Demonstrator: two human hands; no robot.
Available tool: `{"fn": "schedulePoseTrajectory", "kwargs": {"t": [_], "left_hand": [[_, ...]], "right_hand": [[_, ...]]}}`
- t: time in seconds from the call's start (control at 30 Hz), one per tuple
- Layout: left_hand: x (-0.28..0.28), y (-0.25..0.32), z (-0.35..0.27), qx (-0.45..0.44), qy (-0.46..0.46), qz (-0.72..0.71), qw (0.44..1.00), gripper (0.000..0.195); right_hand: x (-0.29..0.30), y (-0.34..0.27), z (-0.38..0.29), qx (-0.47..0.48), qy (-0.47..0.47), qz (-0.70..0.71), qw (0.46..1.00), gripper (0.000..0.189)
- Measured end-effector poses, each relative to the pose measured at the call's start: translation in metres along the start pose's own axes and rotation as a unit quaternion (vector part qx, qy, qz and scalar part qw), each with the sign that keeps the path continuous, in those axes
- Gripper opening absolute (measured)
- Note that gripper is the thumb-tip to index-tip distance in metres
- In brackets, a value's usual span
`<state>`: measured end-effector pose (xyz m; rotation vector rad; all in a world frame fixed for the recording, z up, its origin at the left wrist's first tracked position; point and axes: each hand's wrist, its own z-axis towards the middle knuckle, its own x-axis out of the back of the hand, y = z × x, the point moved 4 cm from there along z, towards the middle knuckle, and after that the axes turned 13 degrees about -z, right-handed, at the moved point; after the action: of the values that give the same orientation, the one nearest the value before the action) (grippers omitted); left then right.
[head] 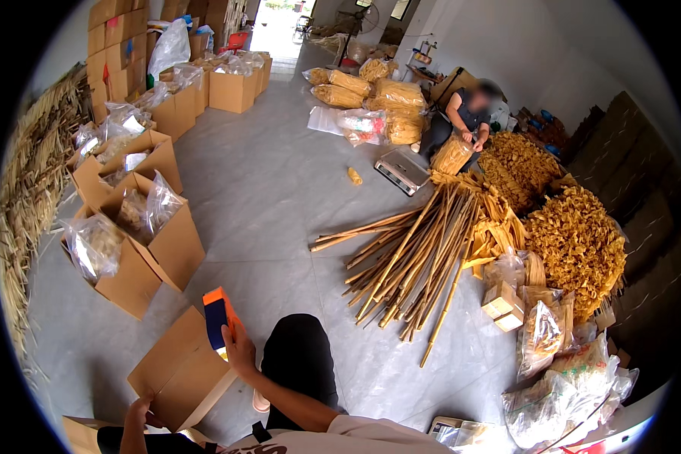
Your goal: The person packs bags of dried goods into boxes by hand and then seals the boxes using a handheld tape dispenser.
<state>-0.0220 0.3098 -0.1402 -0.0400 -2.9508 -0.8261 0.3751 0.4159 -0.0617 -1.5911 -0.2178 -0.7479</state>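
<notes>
My right hand (240, 352) is closed around an orange and dark-blue block-shaped object (220, 320), raised above the floor; its exact kind is unclear. Low at the left, my left hand (142, 407) grips the near left edge of a brown cardboard carton (176, 369). The carton is tilted before me, its plain face showing a centre seam. The far end of this carton lies just below the orange and blue object. My fingers on the left hand are partly hidden by the cardboard.
Open cartons (173, 244) with plastic-bagged goods line the left side. To the right lie bamboo poles (414, 261), heaps of dried yellow sheets (573, 244) and filled bags (567, 391). A seated person (468, 119) handles a bag near a platform scale (403, 170).
</notes>
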Motion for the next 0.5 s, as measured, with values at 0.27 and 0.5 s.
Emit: {"fn": "schedulePoseTrajectory", "kwargs": {"t": [0.27,0.5], "left_hand": [[-0.062,-0.008,-0.049,-0.004,-0.027,-0.028,0.999,0.084],[-0.07,-0.062,-0.035,-0.057,0.036,-0.08,0.995,0.086]], "right_hand": [[0.021,-0.013,-0.004,0.044,0.008,0.031,0.999,0.043],[0.028,-0.037,-0.016,0.124,-0.027,0.153,0.98,0.032]]}}
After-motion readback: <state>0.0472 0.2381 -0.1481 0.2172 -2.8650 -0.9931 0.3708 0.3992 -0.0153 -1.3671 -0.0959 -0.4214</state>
